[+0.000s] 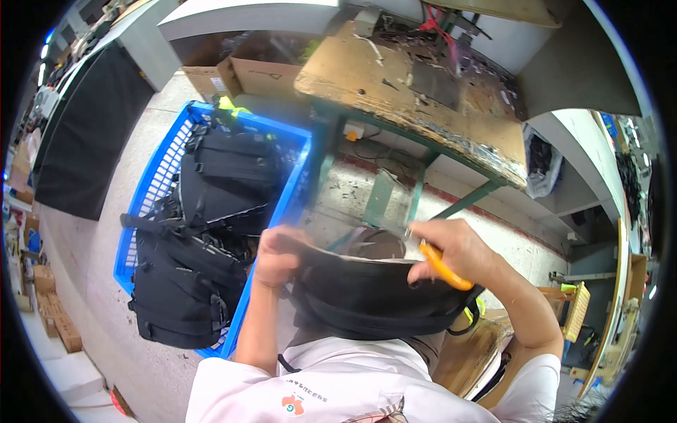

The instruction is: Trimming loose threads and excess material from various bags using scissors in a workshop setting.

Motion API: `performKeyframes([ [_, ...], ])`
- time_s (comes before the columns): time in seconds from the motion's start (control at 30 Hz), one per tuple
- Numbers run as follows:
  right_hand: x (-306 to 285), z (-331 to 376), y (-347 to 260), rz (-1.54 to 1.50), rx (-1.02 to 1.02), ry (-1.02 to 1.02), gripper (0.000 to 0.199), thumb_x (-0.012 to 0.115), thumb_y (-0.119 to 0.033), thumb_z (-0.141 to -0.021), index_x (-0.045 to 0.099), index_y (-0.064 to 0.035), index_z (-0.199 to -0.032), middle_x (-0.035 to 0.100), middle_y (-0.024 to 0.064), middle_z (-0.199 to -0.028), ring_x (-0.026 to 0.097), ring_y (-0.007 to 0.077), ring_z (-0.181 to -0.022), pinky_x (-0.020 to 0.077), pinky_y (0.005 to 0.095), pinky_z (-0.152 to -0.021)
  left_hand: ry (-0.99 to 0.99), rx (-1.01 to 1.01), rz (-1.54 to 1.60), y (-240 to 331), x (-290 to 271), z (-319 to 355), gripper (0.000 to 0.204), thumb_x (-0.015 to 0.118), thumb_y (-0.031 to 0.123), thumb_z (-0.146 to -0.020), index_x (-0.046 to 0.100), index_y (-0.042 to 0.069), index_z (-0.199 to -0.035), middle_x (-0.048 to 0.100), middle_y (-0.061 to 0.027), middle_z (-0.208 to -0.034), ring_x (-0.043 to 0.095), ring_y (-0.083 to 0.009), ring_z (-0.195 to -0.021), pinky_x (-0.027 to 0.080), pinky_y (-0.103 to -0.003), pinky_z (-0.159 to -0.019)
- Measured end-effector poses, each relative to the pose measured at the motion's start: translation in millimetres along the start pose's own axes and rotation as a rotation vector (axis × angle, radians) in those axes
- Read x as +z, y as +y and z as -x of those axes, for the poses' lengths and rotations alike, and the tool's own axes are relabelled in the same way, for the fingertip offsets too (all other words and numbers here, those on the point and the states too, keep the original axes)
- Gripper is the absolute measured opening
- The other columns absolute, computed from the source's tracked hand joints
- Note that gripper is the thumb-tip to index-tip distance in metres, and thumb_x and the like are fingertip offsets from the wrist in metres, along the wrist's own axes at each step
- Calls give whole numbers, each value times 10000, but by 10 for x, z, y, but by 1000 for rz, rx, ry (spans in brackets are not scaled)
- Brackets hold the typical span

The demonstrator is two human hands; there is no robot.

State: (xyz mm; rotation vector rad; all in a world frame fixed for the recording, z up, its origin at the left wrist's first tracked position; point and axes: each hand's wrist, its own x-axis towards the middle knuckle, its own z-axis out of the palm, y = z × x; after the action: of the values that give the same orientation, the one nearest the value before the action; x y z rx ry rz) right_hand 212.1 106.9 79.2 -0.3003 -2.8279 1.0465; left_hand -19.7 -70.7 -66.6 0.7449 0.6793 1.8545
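Note:
Across my lap lies a black fabric bag (367, 299), its open edge facing away from me. My left hand (277, 257), slightly blurred, is closed on the left end of that edge. In my right hand (458, 250) is a pair of orange-handled snips (446, 268), held above the bag's right part. Their tips point away from me and are too small to make out clearly. Beside my left arm, black backpacks (229, 173) are piled in a blue plastic basket (151, 183).
A worn wooden workbench (416, 106) on green legs stands ahead, with scraps on its top. Cardboard boxes (264, 74) sit behind the basket. A black panel (95, 134) stands at the far left. Under me is a wooden stool (469, 352).

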Motion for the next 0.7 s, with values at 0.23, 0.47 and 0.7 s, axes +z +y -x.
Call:
performKeyframes([
  [0.23,-47,640,438,-700,494,262,763,778,-499,-570,485,-80,-1135,518,6,-836,501,108,-820,383,234,-742,43,83,235,24,-197,72,229,685,49,-644,514,50,-797,559,-115,-696,524,-226,-623,423,-355,-632],
  [0.47,313,727,350,-860,448,503,506,700,-141,-640,512,-63,-1104,501,-17,-894,467,85,-785,375,211,-734,437,139,26,331,-325,-8,307,643,-7,-656,537,47,-940,612,-68,-873,602,-178,-773,497,-304,-725],
  [0.7,392,165,218,-947,451,832,428,639,29,-677,525,-89,-1073,437,-61,-757,422,24,-605,350,157,-544,372,152,-300,1236,-407,-774,384,631,42,-716,538,13,-1088,613,-70,-1001,592,-192,-903,464,-300,-831],
])
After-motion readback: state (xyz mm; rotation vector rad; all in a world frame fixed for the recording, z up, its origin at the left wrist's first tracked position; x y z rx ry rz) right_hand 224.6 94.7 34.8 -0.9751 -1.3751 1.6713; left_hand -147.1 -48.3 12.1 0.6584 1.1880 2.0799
